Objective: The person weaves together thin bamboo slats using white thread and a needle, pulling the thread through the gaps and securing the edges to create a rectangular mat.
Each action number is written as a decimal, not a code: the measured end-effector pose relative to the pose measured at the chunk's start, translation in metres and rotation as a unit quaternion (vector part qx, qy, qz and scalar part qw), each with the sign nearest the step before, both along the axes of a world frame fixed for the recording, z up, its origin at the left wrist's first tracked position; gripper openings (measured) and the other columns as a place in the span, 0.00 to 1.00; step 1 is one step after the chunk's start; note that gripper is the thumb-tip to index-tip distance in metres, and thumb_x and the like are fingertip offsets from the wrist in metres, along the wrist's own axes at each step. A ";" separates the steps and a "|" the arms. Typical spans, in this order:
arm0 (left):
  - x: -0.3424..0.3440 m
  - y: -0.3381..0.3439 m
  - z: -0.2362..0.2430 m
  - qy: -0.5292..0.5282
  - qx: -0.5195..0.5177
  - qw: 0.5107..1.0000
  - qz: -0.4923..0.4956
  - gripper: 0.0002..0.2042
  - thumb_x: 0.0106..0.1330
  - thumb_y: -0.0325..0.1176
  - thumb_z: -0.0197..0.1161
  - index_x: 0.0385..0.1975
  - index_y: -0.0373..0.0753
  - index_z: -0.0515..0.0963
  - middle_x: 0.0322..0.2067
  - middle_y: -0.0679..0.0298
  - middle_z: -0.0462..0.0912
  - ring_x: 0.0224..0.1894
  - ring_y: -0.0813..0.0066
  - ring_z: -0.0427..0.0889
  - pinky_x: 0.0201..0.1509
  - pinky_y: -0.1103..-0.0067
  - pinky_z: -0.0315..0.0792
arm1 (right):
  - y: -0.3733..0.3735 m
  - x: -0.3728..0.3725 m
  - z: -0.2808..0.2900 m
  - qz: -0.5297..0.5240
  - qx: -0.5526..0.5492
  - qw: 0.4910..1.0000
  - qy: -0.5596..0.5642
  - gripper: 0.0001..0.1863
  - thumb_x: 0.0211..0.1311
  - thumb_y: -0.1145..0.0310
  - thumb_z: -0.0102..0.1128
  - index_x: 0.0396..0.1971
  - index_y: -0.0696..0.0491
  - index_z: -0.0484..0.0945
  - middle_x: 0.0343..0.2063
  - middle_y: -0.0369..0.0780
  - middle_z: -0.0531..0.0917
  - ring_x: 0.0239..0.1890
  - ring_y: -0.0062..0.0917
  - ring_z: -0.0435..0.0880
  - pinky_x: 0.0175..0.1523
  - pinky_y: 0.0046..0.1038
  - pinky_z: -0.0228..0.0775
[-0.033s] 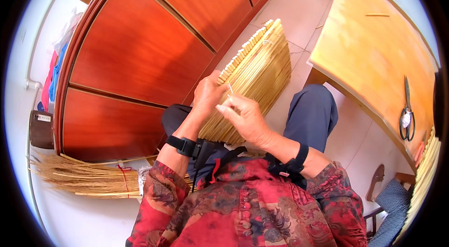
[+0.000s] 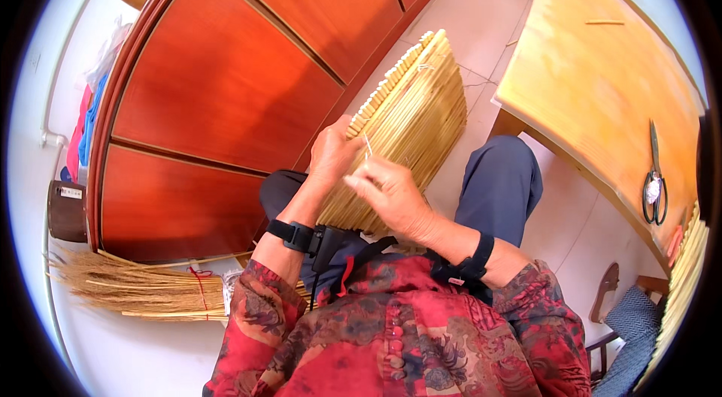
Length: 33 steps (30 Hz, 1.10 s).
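A panel of stalks [image 2: 425, 100] was held slantwise between the knees, its lower end near the lap and its pale cut ends lined up along the upper left edge; that edge was gripped by the left hand [image 2: 335, 153], whose fingers behind it were hidden; a white string [image 2: 368, 145] was drawn from the panel's face and pinched by the right hand [image 2: 387, 190], its fingers curled in and its thumb laid along them; whether the two hands were touching could not be told. To the right, scissors [image 2: 654, 175] with black handles were laid on the worktop [image 2: 579, 89], a short stick [image 2: 605, 22] being placed near its far edge; to the lower left, a bristly bundle [image 2: 135, 284] was bound with red cord [image 2: 201, 292].
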<state>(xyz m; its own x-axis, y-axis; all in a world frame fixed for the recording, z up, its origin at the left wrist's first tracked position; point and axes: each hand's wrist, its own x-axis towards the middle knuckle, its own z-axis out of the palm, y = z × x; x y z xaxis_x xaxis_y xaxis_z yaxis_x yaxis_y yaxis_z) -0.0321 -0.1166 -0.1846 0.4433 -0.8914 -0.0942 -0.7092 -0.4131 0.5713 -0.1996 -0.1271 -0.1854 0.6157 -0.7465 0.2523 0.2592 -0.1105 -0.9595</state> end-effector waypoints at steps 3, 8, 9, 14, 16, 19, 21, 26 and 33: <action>0.004 0.003 -0.006 0.035 -0.016 0.999 0.000 0.13 0.56 0.35 0.64 0.38 0.37 0.76 0.31 0.50 0.82 0.38 0.50 0.81 0.40 0.65 0.72 | 0.008 0.004 -0.009 0.022 -0.052 0.998 0.000 0.10 0.58 0.68 0.61 0.25 0.58 0.73 0.24 0.46 0.75 0.29 0.41 0.75 0.37 0.38 0.67; 0.003 -0.001 -0.013 0.023 -0.015 1.000 0.000 0.13 0.56 0.35 0.65 0.38 0.38 0.76 0.29 0.52 0.83 0.34 0.51 0.81 0.39 0.65 0.72 | 0.006 0.007 -0.001 0.012 -0.047 0.999 -0.018 0.11 0.60 0.67 0.59 0.24 0.58 0.72 0.24 0.46 0.74 0.30 0.42 0.74 0.38 0.39 0.66; 0.002 0.000 -0.012 0.018 -0.029 0.999 -0.005 0.13 0.56 0.36 0.65 0.38 0.38 0.76 0.29 0.52 0.82 0.34 0.51 0.81 0.39 0.65 0.72 | 0.006 0.007 -0.001 0.009 -0.046 0.999 -0.027 0.11 0.61 0.67 0.58 0.24 0.58 0.71 0.24 0.46 0.74 0.30 0.42 0.74 0.38 0.39 0.65; -0.006 0.001 -0.004 -0.018 -0.012 1.000 0.005 0.13 0.56 0.31 0.68 0.38 0.35 0.76 0.30 0.57 0.84 0.30 0.72 0.81 0.37 0.74 0.73 | 0.012 0.006 -0.001 -0.012 -0.072 0.997 -0.030 0.08 0.61 0.70 0.59 0.26 0.58 0.73 0.24 0.44 0.73 0.29 0.38 0.74 0.38 0.35 0.66; -0.007 0.003 -0.004 -0.007 -0.021 1.000 0.003 0.13 0.56 0.31 0.68 0.38 0.35 0.76 0.30 0.55 0.84 0.31 0.68 0.82 0.38 0.74 0.74 | 0.015 0.005 -0.001 -0.015 -0.075 0.997 -0.030 0.09 0.61 0.70 0.58 0.25 0.58 0.71 0.23 0.46 0.73 0.30 0.42 0.73 0.39 0.39 0.65; -0.003 0.004 -0.009 -0.047 -0.022 0.999 0.004 0.13 0.56 0.31 0.68 0.39 0.35 0.76 0.31 0.54 0.84 0.33 0.65 0.83 0.38 0.73 0.74 | 0.010 -0.004 0.004 -0.006 -0.057 0.998 -0.032 0.09 0.60 0.71 0.59 0.25 0.58 0.72 0.24 0.46 0.73 0.31 0.41 0.74 0.40 0.39 0.65; -0.005 0.003 -0.007 -0.037 -0.016 0.999 0.000 0.14 0.56 0.31 0.67 0.40 0.35 0.75 0.31 0.53 0.84 0.33 0.64 0.83 0.38 0.73 0.74 | 0.002 -0.016 0.011 0.031 -0.003 0.999 0.021 0.07 0.60 0.71 0.60 0.26 0.59 0.74 0.27 0.45 0.76 0.35 0.39 0.77 0.43 0.37 0.68; -0.004 0.004 -0.003 -0.019 -0.040 0.997 -0.065 0.23 0.54 0.26 0.67 0.52 0.36 0.72 0.42 0.52 0.83 0.46 0.61 0.82 0.49 0.73 0.73 | -0.022 -0.065 -0.010 -0.128 -0.210 0.964 0.102 0.06 0.61 0.74 0.58 0.35 0.58 0.80 0.35 0.43 0.80 0.41 0.36 0.80 0.50 0.32 0.73; 0.001 0.016 0.011 0.026 0.020 0.993 -0.111 0.30 0.55 0.24 0.65 0.60 0.37 0.65 0.47 0.49 0.80 0.52 0.59 0.79 0.56 0.72 0.70 | -0.052 -0.164 0.014 -0.197 -0.116 0.935 0.270 0.06 0.64 0.74 0.57 0.36 0.59 0.80 0.30 0.39 0.80 0.19 0.17 0.75 0.24 0.18 0.69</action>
